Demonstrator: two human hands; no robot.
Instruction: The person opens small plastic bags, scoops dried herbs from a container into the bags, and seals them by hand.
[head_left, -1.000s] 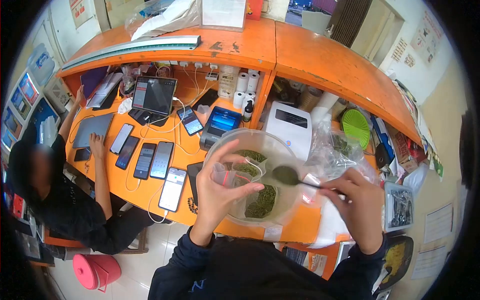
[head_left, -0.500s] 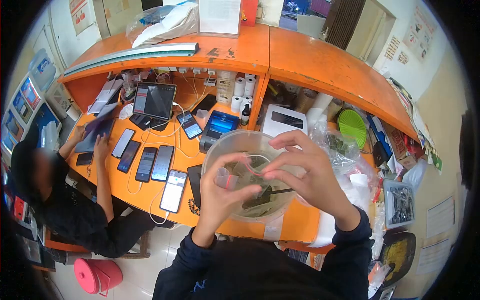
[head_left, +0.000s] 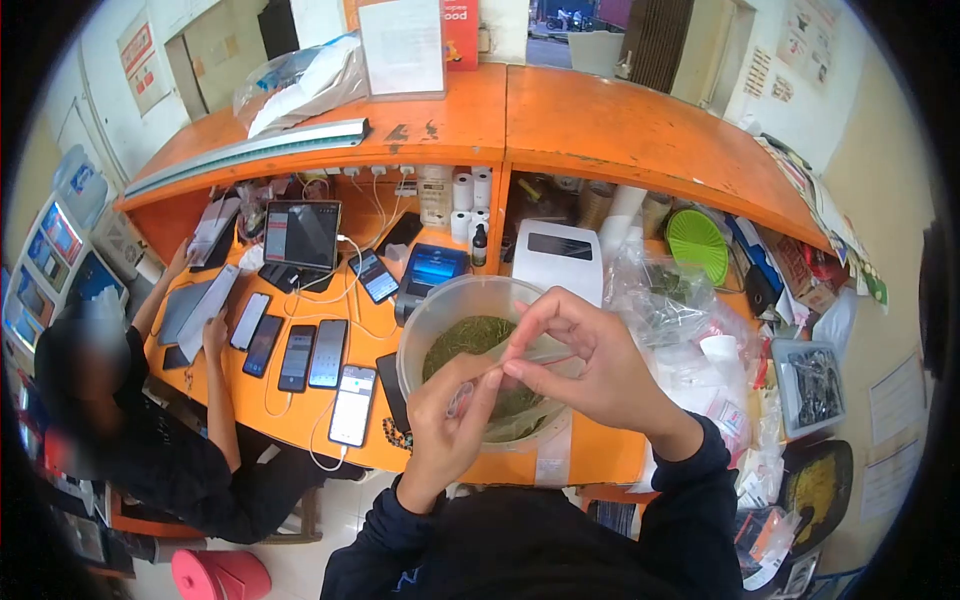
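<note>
A round clear plastic tub (head_left: 409, 330) with dried green leafy stuff (head_left: 470, 335) inside stands on the orange desk before me. Over its opening, my left hand (head_left: 450, 415) is closed on a small clear plastic bag (head_left: 461, 399), mostly hidden by the fingers. My right hand (head_left: 590, 370) pinches at the bag's edge, its fingertips meeting those of the left. A thin reddish line runs between the right thumb and fingers. The bag's contents cannot be made out.
Several phones (head_left: 297, 357) lie left of the tub, with charging cables. A label printer (head_left: 432, 272) and a white device (head_left: 557, 255) stand behind it. Plastic bags (head_left: 665, 300) crowd the right side. At the left sits a co-worker (head_left: 150, 420) holding papers (head_left: 208, 305).
The hands have come together, from holding the bag's mouth spread apart to pinching at its edge. The dark stick-like thing by my right hand no longer shows. The co-worker's papers have shifted.
</note>
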